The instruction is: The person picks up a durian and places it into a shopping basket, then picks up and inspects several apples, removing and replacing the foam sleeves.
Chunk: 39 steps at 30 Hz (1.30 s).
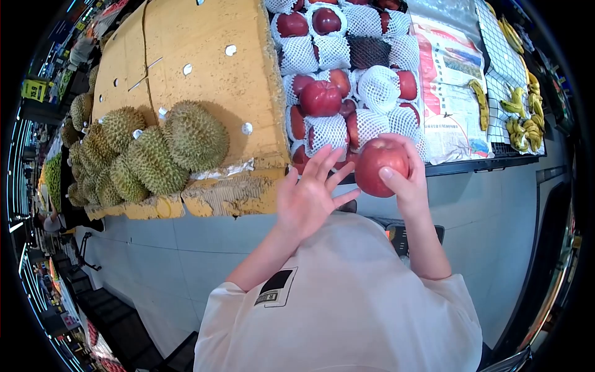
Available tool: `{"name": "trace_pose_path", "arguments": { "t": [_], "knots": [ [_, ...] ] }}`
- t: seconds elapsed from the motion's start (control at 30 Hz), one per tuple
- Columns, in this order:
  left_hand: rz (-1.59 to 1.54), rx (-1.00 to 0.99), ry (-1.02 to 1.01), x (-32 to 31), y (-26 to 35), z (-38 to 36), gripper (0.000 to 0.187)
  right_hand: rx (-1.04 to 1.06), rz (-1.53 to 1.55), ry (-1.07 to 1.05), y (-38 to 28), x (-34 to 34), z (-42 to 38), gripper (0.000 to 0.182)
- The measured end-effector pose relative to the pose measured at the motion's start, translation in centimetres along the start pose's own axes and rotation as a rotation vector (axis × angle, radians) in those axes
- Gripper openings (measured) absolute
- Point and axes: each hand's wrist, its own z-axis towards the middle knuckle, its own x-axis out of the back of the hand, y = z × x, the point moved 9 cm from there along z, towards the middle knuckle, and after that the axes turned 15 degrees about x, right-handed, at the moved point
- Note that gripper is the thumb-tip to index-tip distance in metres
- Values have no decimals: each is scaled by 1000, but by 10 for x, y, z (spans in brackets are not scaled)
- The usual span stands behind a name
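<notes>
My right hand [403,177] is wrapped round a large red apple [377,166], held in front of the near edge of the fruit stand. Beside it on the left, my left hand [310,195] is raised with its fingers spread and nothing in it. Beyond both hands lie rows of red apples, several in white foam nets [328,133]. One bare red apple [320,98] rests on top of the others. An apple-shaped bundle of white foam net [379,88] sits to its right. The near apples are partly hidden behind my hands.
Spiky durians [158,160] are heaped at the left on a yellow cardboard sheet [214,37]. Right of the apples, a printed paper sheet [449,93] lies near bananas [527,130] and a wire grid [496,74]. A grey tiled floor [204,248] shows below.
</notes>
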Motion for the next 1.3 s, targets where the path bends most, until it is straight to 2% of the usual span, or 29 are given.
{"name": "trace_pose_path", "arguments": {
  "t": [0.07,0.13,0.17,0.2,0.27,0.3,0.33,0.4,0.43,0.47,0.53,0.57,0.63,0.7,0.73,0.77,0.8,0.83,0.87,0.9,0.93,1.0,1.03,1.07,1.13,1.17,1.23,1.27,1.3],
  "knots": [
    [31,12,40,4,-2,3,86,125,-327,-57,-17,-16,1,58],
    [44,47,-9,4,-9,5,71,174,-589,-236,-21,-33,0,52],
    [10,90,75,2,-10,2,70,112,-522,-255,-17,-37,-3,43],
    [10,92,75,11,-10,1,70,112,-522,-254,-17,-36,-3,43],
    [-614,266,-150,16,-22,3,68,164,-422,-208,-20,-30,0,36],
    [-605,224,-167,21,-22,4,69,276,-464,-201,-23,-26,2,31],
    [-606,220,-162,21,-21,2,69,273,-459,-203,-17,-23,0,31],
    [-363,154,-98,23,-12,0,72,130,-171,-54,3,-11,-2,28],
    [-366,147,-95,24,-11,0,72,69,-37,-38,5,-16,-4,26],
    [-317,111,-107,22,-7,0,75,67,-35,-45,8,-17,-6,26],
    [-267,72,-118,19,-2,0,79,-125,134,18,34,-14,-15,27],
    [-184,23,-84,17,4,-1,82,-125,135,14,39,-15,-18,27],
    [-101,-23,-47,13,9,-3,86,-283,385,63,58,-23,-30,31],
    [279,-228,176,14,27,-10,92,-357,458,68,64,-32,-37,35],
    [280,-225,172,7,29,-11,92,-432,530,72,68,-38,-41,39],
    [544,-331,223,-9,40,-17,93,-439,538,16,66,-44,-41,48],
    [808,-436,269,-24,46,-22,95,-436,533,22,63,-46,-39,48],
    [805,-431,260,-26,46,-21,95,-481,697,48,55,-56,-37,51],
    [891,-531,157,-40,46,-24,90,-522,861,75,48,-62,-36,54],
    [972,-631,51,-54,45,-28,87,-667,910,85,49,-65,-42,57],
    [966,-627,41,-55,47,-29,87,-662,904,95,58,-59,-41,57],
    [1220,-751,23,-68,54,-37,80,-756,1104,21,77,-63,-46,59],
    [1217,-749,49,-61,55,-36,78,-800,1093,123,78,-61,-48,54],
    [1215,-752,40,-61,53,-37,78,-792,1088,124,78,-59,-46,54],
    [957,-611,180,-37,55,-35,72,-681,1028,86,75,-54,-42,54],
    [956,-610,175,-38,53,-36,72,-678,1026,89,73,-54,-43,54],
    [758,-354,322,-13,46,-25,63,-471,857,76,61,-42,-32,57],
    [760,-359,312,-11,43,-25,63,-462,852,74,60,-44,-32,57],
    [504,-191,253,4,27,-17,61,-216,621,37,46,-36,-22,59]
  ]
}}
